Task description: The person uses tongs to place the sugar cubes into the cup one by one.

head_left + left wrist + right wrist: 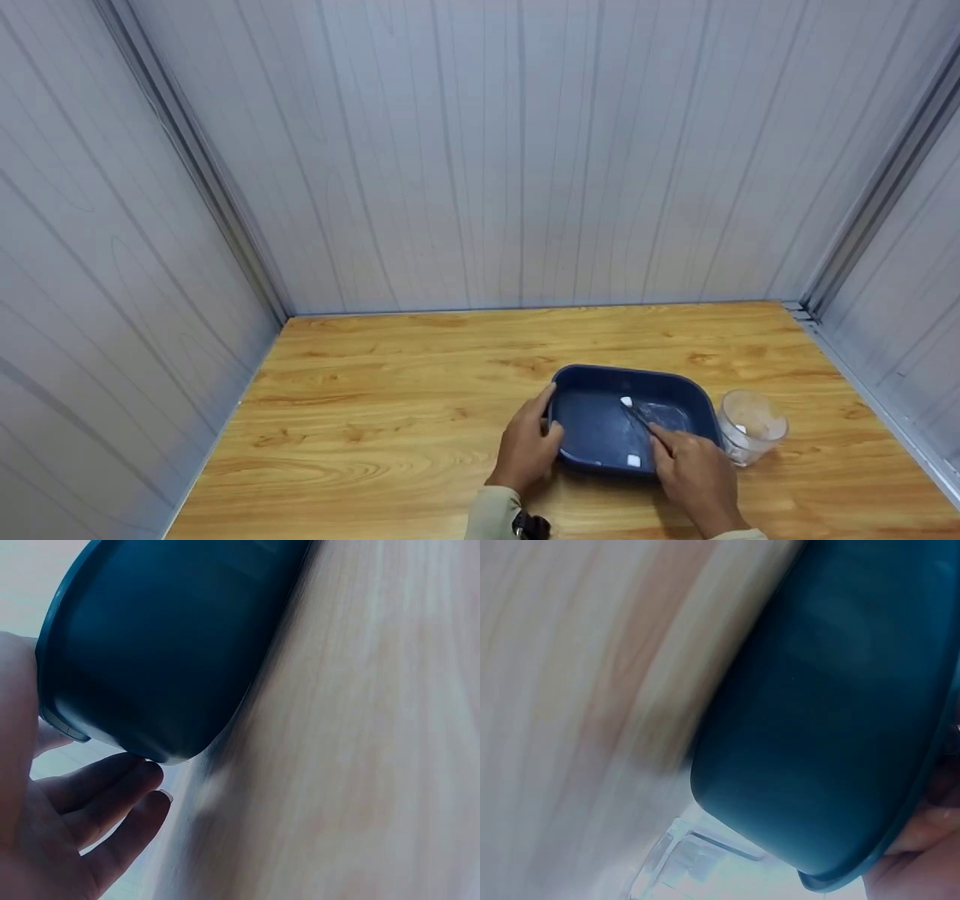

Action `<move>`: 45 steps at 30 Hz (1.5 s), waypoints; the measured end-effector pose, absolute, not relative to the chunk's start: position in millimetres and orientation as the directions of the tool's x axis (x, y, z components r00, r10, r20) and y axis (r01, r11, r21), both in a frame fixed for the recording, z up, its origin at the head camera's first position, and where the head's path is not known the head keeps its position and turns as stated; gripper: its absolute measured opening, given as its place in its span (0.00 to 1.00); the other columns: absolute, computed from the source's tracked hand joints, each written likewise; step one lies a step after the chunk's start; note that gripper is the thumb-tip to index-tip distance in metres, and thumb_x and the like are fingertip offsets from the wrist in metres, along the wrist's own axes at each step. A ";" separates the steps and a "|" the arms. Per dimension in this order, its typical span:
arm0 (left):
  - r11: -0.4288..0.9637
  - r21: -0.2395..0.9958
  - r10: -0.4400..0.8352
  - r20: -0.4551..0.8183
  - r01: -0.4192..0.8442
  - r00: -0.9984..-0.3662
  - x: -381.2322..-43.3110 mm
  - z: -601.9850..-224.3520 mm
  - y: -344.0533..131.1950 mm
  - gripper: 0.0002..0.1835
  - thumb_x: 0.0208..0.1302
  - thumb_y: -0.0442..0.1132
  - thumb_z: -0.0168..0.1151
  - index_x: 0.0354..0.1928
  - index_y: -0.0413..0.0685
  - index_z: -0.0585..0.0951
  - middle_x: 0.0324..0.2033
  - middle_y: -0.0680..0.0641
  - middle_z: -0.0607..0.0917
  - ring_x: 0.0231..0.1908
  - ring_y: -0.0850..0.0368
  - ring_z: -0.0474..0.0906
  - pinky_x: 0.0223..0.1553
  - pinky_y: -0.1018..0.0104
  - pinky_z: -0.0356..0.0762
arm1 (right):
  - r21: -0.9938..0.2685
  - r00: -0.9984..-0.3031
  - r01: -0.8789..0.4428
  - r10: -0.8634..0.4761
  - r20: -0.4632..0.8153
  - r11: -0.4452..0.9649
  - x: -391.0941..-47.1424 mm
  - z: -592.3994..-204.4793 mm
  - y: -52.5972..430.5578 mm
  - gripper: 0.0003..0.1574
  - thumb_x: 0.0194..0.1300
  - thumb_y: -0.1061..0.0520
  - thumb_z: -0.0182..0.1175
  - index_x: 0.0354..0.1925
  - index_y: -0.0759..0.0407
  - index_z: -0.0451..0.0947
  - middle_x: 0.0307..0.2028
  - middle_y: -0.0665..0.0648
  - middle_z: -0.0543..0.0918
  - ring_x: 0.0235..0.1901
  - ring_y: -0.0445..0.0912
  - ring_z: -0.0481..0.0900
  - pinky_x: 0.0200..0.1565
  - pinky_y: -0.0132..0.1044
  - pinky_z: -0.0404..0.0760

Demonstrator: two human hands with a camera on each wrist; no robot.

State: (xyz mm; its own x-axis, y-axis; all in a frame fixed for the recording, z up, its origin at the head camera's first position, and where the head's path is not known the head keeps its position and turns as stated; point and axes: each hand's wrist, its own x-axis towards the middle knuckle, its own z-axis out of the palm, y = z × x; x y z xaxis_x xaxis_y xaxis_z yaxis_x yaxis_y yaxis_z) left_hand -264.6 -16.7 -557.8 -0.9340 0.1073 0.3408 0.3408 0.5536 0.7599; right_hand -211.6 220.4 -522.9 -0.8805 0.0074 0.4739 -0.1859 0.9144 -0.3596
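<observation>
A dark blue rectangular basin (600, 427) sits on the wooden table, its outer wall large in both wrist views. My left hand (526, 444) grips the rim at its left end, and in the left wrist view several fingers (124, 832) lie by the outer wall. Over the basin's right part, my right hand (697, 472) holds slim dark tweezers (641, 417). A small white piece (626, 402) is at their tip. Another white square piece (634, 460) lies on the basin floor near the front wall. The right wrist view hides the tweezers behind the basin.
A clear cup (754, 427) with white pieces inside stands close to the basin's right end; part of it shows in the right wrist view. The wood-grain table (360, 420) is bounded by pale panel walls (480, 150) at the back and sides.
</observation>
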 end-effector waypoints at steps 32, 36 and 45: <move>0.554 0.771 0.097 0.314 0.313 -0.944 -265.0 -555.6 -15.6 0.31 0.60 0.39 0.56 0.66 0.64 0.66 0.55 0.59 0.74 0.54 0.66 0.69 0.53 0.61 0.68 | -0.381 -0.770 -0.292 0.021 0.638 0.877 -210.0 -521.4 224.9 0.13 0.52 0.57 0.66 0.39 0.53 0.86 0.30 0.53 0.85 0.31 0.53 0.83 0.28 0.51 0.75; 0.554 0.772 0.102 0.307 0.311 -0.946 -265.4 -556.8 -16.3 0.31 0.60 0.40 0.55 0.67 0.64 0.65 0.55 0.59 0.74 0.51 0.67 0.69 0.52 0.63 0.68 | -0.381 -0.758 -0.304 0.021 0.652 0.873 -208.4 -518.8 225.5 0.12 0.52 0.58 0.65 0.38 0.53 0.86 0.29 0.52 0.85 0.30 0.52 0.82 0.28 0.51 0.75; 0.555 0.778 0.100 0.291 0.296 -0.951 -265.1 -557.7 -16.3 0.32 0.59 0.40 0.54 0.67 0.65 0.64 0.56 0.59 0.73 0.51 0.68 0.68 0.53 0.63 0.68 | -0.376 -0.748 -0.321 0.011 0.664 0.870 -207.0 -516.8 227.0 0.11 0.52 0.58 0.65 0.38 0.54 0.86 0.30 0.52 0.85 0.29 0.52 0.83 0.28 0.51 0.74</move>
State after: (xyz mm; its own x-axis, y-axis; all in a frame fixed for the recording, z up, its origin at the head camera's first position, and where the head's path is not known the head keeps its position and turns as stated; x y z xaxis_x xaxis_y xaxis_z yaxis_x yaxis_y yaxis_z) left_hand -265.1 -16.3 -557.7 -0.9515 0.1001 0.2911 0.2962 0.5545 0.7777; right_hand -207.0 227.0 -516.8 -0.7476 0.0113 0.6641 -0.3205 0.8696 -0.3757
